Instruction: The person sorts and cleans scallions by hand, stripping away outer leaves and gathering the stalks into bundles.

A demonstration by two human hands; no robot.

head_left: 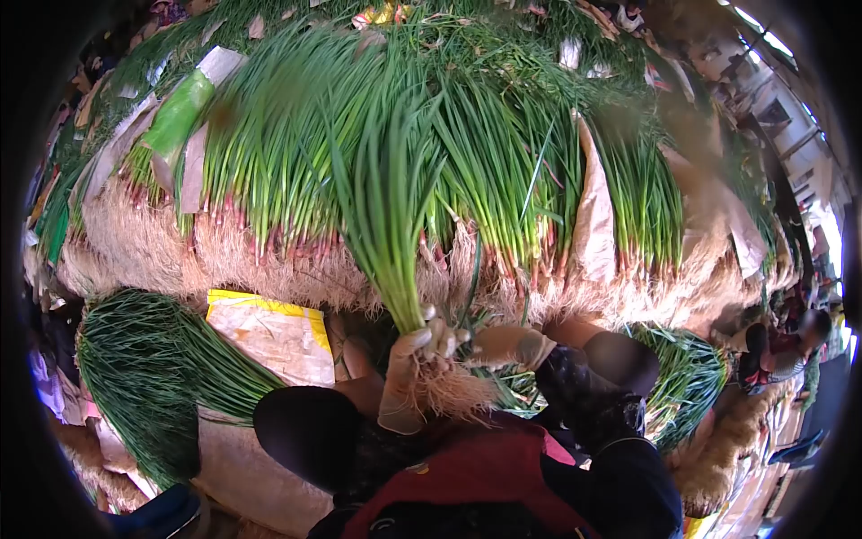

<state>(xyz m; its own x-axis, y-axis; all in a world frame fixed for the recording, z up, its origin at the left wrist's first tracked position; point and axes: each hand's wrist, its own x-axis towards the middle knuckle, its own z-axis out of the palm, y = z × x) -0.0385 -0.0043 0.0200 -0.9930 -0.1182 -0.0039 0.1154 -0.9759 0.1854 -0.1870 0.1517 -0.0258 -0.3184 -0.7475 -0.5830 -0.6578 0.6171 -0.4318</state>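
Note:
My left hand (406, 364), in a pale work glove, is wrapped around the lower stalks of a bunch of green onions (386, 216). The leaves stand upward and lean a little left, while the tangled pale roots (449, 391) hang below the grip. My right hand (505, 346), also gloved, reaches in from the right beside the base of the bunch. Its fingertips meet the left hand's fingers and are hard to tell apart, so its grip is unclear. Just beyond both hands lies a long row of green onions (296, 171) with roots facing me.
A pale sack with a yellow edge (278, 341) lies left of my hands. Beside it is a large green bundle (135, 377). More greens (687, 377) lie at right. Cloth strips (593, 207) divide the row. Another person (781, 350) sits at far right.

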